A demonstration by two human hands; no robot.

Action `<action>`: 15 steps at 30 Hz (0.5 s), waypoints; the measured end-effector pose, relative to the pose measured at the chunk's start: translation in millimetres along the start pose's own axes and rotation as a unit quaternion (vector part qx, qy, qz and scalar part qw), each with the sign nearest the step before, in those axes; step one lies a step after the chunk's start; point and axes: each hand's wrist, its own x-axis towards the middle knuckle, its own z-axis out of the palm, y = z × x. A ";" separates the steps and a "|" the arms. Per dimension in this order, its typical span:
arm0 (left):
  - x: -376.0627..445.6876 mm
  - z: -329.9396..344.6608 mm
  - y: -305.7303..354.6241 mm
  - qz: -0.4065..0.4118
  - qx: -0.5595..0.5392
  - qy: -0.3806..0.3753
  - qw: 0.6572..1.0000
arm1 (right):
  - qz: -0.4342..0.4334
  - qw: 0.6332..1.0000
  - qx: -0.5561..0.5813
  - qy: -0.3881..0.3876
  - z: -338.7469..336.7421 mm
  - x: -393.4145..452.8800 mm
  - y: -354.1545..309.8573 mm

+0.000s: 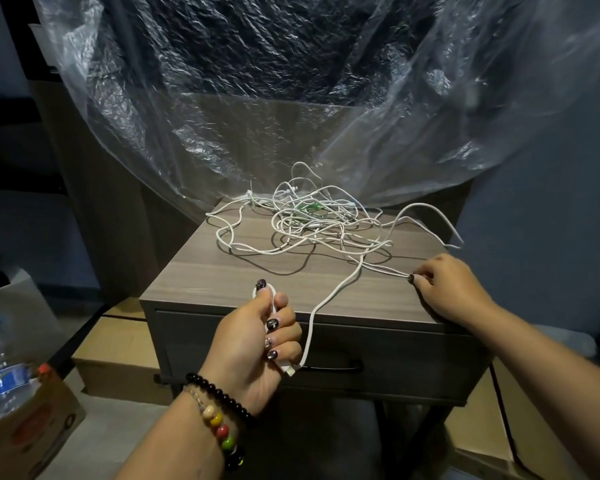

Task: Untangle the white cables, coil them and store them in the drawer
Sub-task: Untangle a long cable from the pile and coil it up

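We keep the white cables (312, 220) heaped in a loose tangle at the centre of the frame, on the back half of the wooden surface (201, 271), so the strands have room to slide apart as we draw on them. The drawer (395, 362) below the surface, at lower centre, is closed; storing looks a long way off. Our left hand (257, 344), at lower centre, curls its fingers round a short folded loop of one thicker cable, whose plug end (290, 370) pokes out under the little finger, anchoring the start of a coil. Our right hand (451, 285), at right of centre, pinches a few thin strands between thumb and fingertips, drawing them taut from the tangle to separate them.
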 end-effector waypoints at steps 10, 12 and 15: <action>4.2 -3.3 5.8 -0.009 -0.025 0.011 1.000 | -0.159 0.981 -0.036 0.106 -57.8 -1.1 -29.8; 6.4 -3.3 8.3 -0.010 -0.031 0.017 0.999 | -0.178 0.973 0.049 0.139 -74.8 22.3 -53.4; 10.3 -4.7 13.1 -0.012 -0.043 0.026 0.999 | -0.178 0.968 0.125 0.127 -75.8 69.9 -101.0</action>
